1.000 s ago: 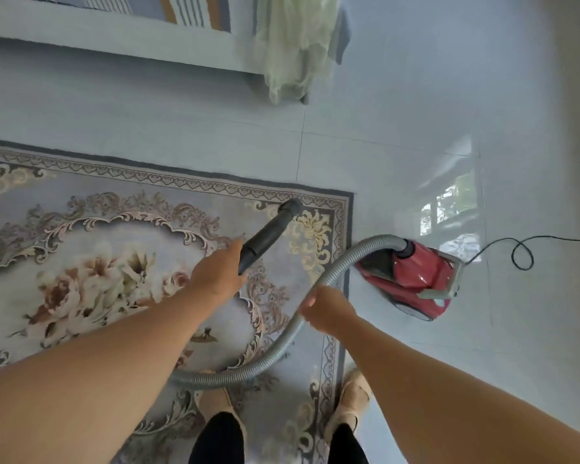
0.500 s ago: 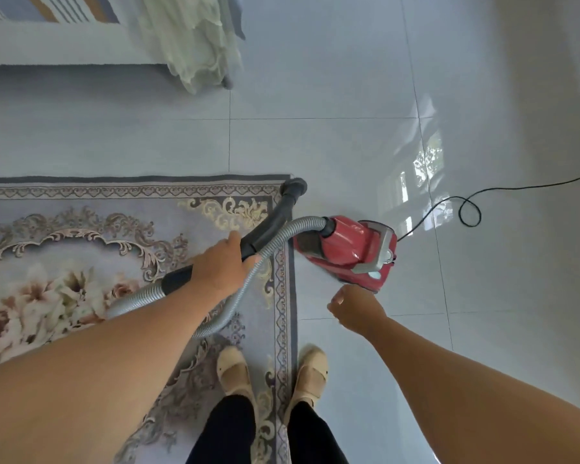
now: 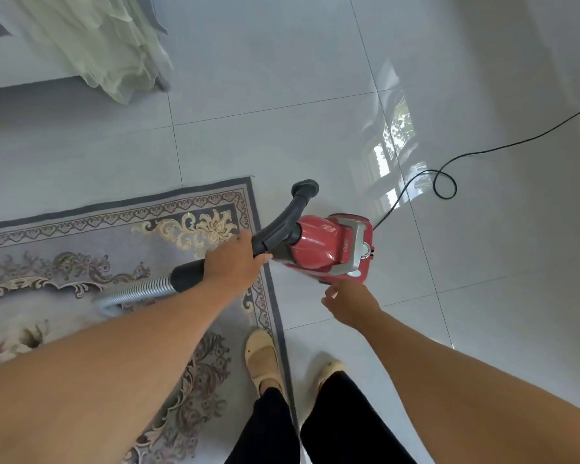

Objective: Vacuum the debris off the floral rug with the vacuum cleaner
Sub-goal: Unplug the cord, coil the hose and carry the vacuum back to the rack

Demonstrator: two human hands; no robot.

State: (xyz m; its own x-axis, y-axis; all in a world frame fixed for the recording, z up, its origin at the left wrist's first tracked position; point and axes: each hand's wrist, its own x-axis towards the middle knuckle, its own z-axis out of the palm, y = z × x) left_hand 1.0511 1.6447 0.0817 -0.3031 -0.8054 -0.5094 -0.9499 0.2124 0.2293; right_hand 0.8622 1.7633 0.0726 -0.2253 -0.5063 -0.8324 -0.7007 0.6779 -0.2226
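Observation:
The grey floral rug [image 3: 121, 249] lies at the left, its far right corner near the middle of the view. My left hand [image 3: 231, 262] grips the black curved handle [image 3: 282, 226] of the vacuum hose, whose open nozzle end [image 3: 305, 188] points away over the tiles. The ribbed grey hose [image 3: 134, 291] trails back from my hand across the rug. The red vacuum cleaner body [image 3: 329, 249] sits on the tiles just right of the rug edge. My right hand [image 3: 347, 301] hovers just in front of the red body, fingers loosely curled, holding nothing.
A black power cord [image 3: 446, 184] loops across the glossy white tiles to the right. A bed with pale green fabric [image 3: 108, 51] hanging off it stands at the top left. My feet in beige shoes [image 3: 262, 358] straddle the rug's right edge.
My right hand has let go of the hose and moved toward the red body. The view has swung right, and the nozzle now sits past the rug's corner over the tiles.

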